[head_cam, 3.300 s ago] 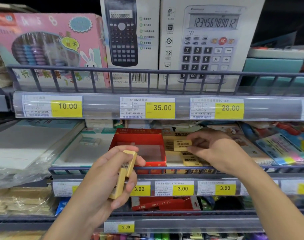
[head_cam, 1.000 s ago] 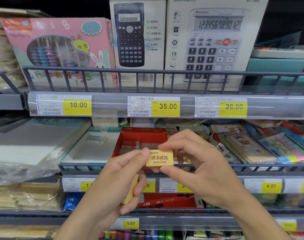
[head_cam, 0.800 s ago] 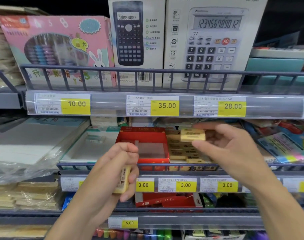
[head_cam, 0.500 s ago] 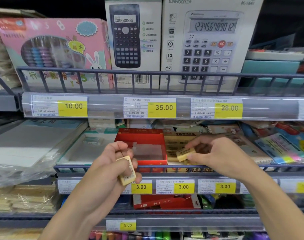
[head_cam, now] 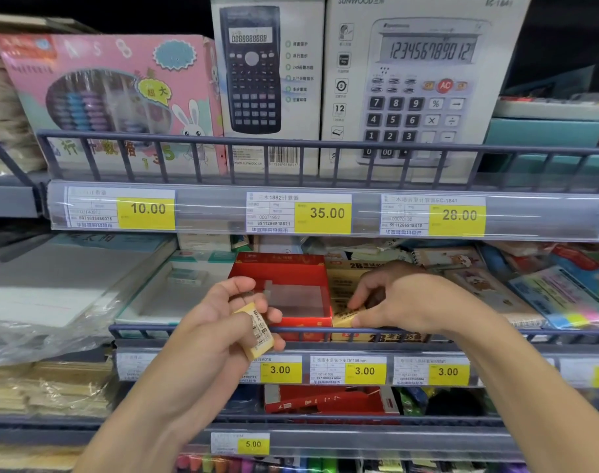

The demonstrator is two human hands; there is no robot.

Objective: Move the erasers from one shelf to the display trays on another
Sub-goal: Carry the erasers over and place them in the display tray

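My left hand (head_cam: 219,322) grips a yellow eraser (head_cam: 257,332) with a barcode label, in front of the middle shelf rail. My right hand (head_cam: 407,302) reaches over the rail into the yellow display tray (head_cam: 345,278) and pinches another yellow eraser (head_cam: 344,317) low at the tray's front left corner. My right hand hides most of the tray's contents. Left of the yellow tray stands a red display tray (head_cam: 281,271) with a grey floor showing.
The grey wire rail (head_cam: 154,331) fronts the middle shelf. Notebooks and sticky notes (head_cam: 564,302) lie to the right, a teal-edged box (head_cam: 161,295) and wrapped paper packs to the left. Calculator boxes (head_cam: 420,80) stand on the shelf above. Price tags line the shelf edges.
My right hand took an eraser from my left hand, carried it over the rail and has lowered it into the yellow tray's front corner. My left hand stayed put with its remaining eraser.
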